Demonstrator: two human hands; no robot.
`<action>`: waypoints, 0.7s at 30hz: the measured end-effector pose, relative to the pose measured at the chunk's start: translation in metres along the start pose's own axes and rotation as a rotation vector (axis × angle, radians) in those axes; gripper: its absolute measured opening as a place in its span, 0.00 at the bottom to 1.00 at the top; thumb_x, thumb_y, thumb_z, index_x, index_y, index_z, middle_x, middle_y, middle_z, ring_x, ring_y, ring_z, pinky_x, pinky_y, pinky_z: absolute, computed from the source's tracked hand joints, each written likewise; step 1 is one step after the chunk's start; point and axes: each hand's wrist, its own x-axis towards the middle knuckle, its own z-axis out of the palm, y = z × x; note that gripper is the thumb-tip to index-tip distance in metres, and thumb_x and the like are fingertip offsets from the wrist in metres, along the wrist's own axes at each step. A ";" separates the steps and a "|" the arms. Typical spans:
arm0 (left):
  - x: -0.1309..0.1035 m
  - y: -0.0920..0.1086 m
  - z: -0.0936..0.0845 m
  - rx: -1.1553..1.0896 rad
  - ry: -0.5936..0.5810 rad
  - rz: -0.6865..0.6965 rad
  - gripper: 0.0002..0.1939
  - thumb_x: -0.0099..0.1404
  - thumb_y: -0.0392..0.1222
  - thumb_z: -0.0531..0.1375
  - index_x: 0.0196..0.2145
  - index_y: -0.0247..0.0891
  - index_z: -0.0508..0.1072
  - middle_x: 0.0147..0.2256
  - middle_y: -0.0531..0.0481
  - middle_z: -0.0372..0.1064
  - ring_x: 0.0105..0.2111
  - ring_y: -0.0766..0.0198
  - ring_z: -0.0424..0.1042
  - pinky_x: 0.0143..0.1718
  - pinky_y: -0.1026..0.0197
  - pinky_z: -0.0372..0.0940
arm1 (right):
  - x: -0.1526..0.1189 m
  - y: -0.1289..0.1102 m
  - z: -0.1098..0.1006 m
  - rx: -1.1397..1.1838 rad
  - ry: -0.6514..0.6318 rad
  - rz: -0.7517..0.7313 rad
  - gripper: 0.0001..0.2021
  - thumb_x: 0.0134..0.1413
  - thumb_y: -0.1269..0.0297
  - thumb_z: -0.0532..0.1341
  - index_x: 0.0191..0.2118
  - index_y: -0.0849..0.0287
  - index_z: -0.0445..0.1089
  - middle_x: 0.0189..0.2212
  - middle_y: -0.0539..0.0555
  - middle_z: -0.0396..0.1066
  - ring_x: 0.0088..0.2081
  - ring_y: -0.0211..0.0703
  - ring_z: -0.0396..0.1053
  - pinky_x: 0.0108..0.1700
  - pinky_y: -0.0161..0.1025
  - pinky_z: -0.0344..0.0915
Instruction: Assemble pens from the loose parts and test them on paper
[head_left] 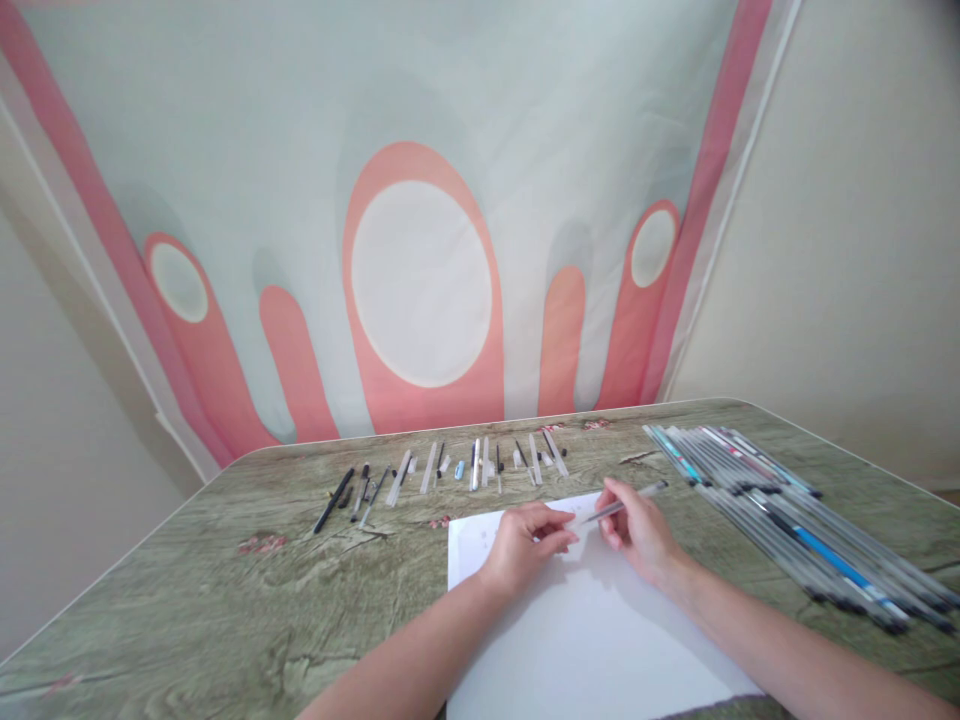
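Above the white sheet of paper (pixel 585 630), a thin pen (pixel 651 490) with a clear barrel and dark end is held at a slant. Its barrel lies between the closed fingers of my right hand (pixel 641 530), the dark end pointing up to the right. My left hand (pixel 525 540) pinches at the pen's pale lower end, thumb and forefinger close together. Whether that end is a clear cap or the tip itself, I cannot tell. Small faint marks show on the paper near my left hand.
Pen parts, such as clear barrels (pixel 428 468), refills and caps, lie in a row along the table's (pixel 247 620) back. Black pens (pixel 334 500) end the row at left. Several clear pens (pixel 780 540) and a blue pen (pixel 840 565) are laid out at right. A patterned cloth (pixel 525 130) hangs behind.
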 end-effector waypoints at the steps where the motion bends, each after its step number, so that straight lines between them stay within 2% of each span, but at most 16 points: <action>1: 0.000 0.001 0.000 0.004 -0.006 0.004 0.16 0.53 0.48 0.60 0.35 0.33 0.75 0.27 0.48 0.67 0.24 0.68 0.68 0.28 0.65 0.64 | 0.000 0.000 0.000 -0.012 0.006 0.000 0.18 0.50 0.54 0.55 0.18 0.61 0.64 0.08 0.46 0.59 0.09 0.29 0.53 0.13 0.28 0.46; 8: -0.005 0.004 -0.001 0.121 -0.102 0.063 0.19 0.49 0.51 0.62 0.36 0.35 0.75 0.27 0.47 0.68 0.26 0.67 0.66 0.29 0.65 0.63 | 0.001 0.001 -0.001 -0.105 -0.026 0.031 0.20 0.50 0.52 0.52 0.15 0.60 0.60 0.06 0.44 0.54 0.08 0.28 0.49 0.11 0.28 0.42; 21: -0.008 0.004 -0.002 0.340 -0.181 0.269 0.21 0.56 0.53 0.56 0.41 0.37 0.73 0.29 0.45 0.69 0.29 0.64 0.67 0.33 0.66 0.61 | 0.003 -0.003 0.004 -0.188 -0.107 0.081 0.20 0.51 0.52 0.50 0.16 0.60 0.59 0.06 0.42 0.51 0.08 0.26 0.45 0.11 0.27 0.39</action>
